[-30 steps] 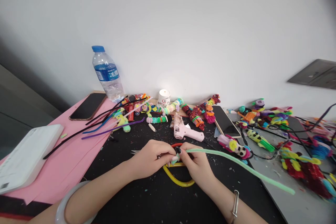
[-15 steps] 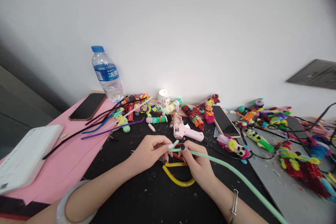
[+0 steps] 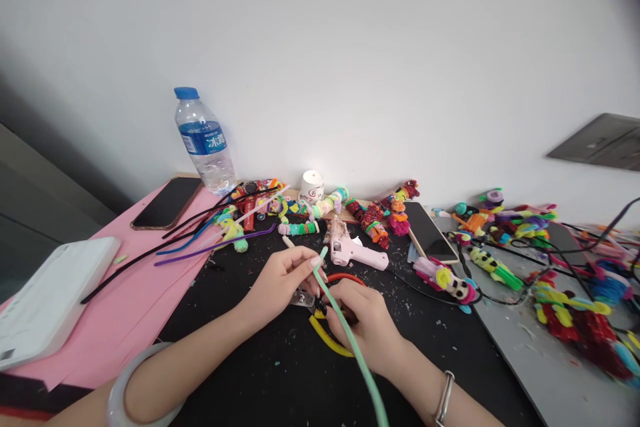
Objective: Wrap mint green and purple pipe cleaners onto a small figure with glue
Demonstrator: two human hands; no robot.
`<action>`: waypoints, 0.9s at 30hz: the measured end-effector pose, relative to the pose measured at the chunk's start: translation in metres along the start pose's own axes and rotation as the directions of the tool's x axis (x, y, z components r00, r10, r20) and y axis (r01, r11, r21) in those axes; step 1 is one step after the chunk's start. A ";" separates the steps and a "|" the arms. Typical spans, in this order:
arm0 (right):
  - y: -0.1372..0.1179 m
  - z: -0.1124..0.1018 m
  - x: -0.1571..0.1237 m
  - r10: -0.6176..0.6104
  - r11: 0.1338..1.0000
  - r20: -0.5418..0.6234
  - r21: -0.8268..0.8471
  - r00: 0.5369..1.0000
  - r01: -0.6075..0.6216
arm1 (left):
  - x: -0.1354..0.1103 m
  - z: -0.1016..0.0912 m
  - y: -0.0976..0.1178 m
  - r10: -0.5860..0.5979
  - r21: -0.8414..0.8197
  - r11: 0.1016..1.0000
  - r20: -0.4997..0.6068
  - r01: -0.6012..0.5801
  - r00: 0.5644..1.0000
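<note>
A mint-green pipe cleaner (image 3: 353, 340) is pinched between the thumb and fingers of my left hand (image 3: 284, 278). Its short end sticks up above the pinch, while the long end runs down towards me in front of my right hand (image 3: 367, 323). That right hand is curled, fingertips low beside the left fingers, over a pair of pliers with a red handle (image 3: 349, 276) and a yellow handle (image 3: 330, 339). The metal pliers head (image 3: 301, 298) lies under my left fingers. What the right fingers close on is hidden.
A pink glue gun (image 3: 357, 252) lies beyond my hands. Pipe-cleaner figures (image 3: 373, 223) line the wall near a paper cup (image 3: 313, 187). On the left are a water bottle (image 3: 204, 140), a dark phone (image 3: 167, 203) and a white box (image 3: 55, 300). Another phone (image 3: 430, 232) lies right.
My right hand has let go of the pipe cleaner near its end and dropped down over the pliers. The long end has swung inward. My left hand keeps its pinch.
</note>
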State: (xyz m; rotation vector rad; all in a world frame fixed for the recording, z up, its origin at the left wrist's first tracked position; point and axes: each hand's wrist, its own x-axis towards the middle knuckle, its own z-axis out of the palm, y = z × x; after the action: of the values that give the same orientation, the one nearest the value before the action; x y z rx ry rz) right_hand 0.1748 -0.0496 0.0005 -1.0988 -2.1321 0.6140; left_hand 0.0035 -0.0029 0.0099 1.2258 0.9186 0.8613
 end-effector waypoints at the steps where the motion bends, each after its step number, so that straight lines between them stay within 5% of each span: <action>1: 0.001 0.000 0.000 0.027 0.999 -0.014 0.021 1.000 -0.027 | 0.001 -0.001 -0.001 0.004 -0.019 1.000 -0.010 -0.004 1.000; 4: 0.004 -0.001 0.000 0.134 0.989 -0.122 0.077 0.983 -0.125 | 0.004 -0.004 -0.002 -0.022 -0.102 0.995 -0.005 0.022 1.000; 8: 0.010 -0.003 0.001 0.189 0.976 -0.248 0.158 0.950 -0.152 | 0.006 -0.007 -0.004 -0.154 -0.168 0.969 0.169 0.182 0.974; 14: 0.010 -0.004 0.004 0.254 0.944 -0.124 0.249 0.959 -0.217 | 0.003 -0.007 -0.004 -0.198 -0.046 0.972 0.357 0.229 0.913; 20: 0.013 -0.004 0.005 0.340 0.917 -0.144 0.268 0.929 -0.294 | 0.003 -0.006 -0.001 -0.232 -0.180 0.938 0.302 0.295 0.925; 27: 0.014 -0.005 0.007 0.357 0.927 -0.199 0.198 0.913 -0.319 | 0.006 -0.005 -0.001 -0.096 -0.038 0.994 0.148 0.102 0.984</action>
State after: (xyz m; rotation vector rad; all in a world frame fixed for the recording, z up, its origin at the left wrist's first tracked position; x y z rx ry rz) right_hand 0.1829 -0.0358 -0.0029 -1.3888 -1.6737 0.7622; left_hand 0.0010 0.0044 0.0077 1.1779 0.8310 0.7004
